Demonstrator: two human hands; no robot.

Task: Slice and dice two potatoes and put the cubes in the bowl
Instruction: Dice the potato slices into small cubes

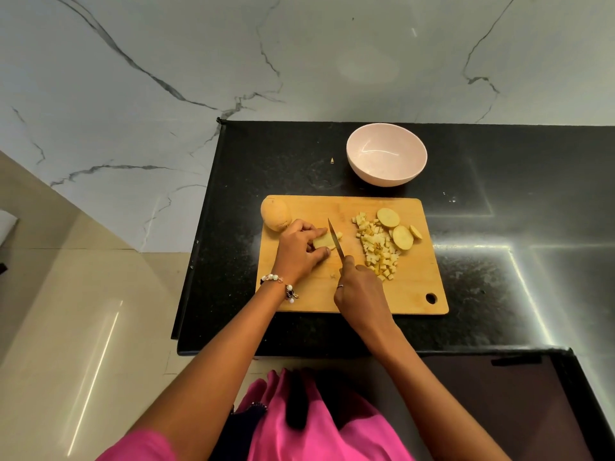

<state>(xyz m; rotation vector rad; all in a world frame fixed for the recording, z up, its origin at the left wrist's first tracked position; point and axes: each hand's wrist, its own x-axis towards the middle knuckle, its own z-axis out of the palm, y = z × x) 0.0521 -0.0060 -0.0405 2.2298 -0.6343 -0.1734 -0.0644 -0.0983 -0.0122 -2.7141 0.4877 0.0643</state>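
Observation:
A wooden cutting board (409, 294) lies on the black counter. My left hand (299, 249) pins a stack of potato slices (324, 241) near the board's middle. My right hand (361, 292) grips a knife (335, 239) whose blade rests against the right side of those slices. A whole potato (275, 214) sits at the board's far left corner. To the right lies a heap of potato cubes (377, 249), with three round slices (399, 229) beside it. Behind the board stands a pale pink bowl (386, 154) with nothing in it.
The black stone counter (499, 261) ends at an edge just left of the board, with tiled floor below. A marble wall rises behind the bowl. A dark panel (499, 410) sits at the near right. A small crumb (332, 160) lies left of the bowl.

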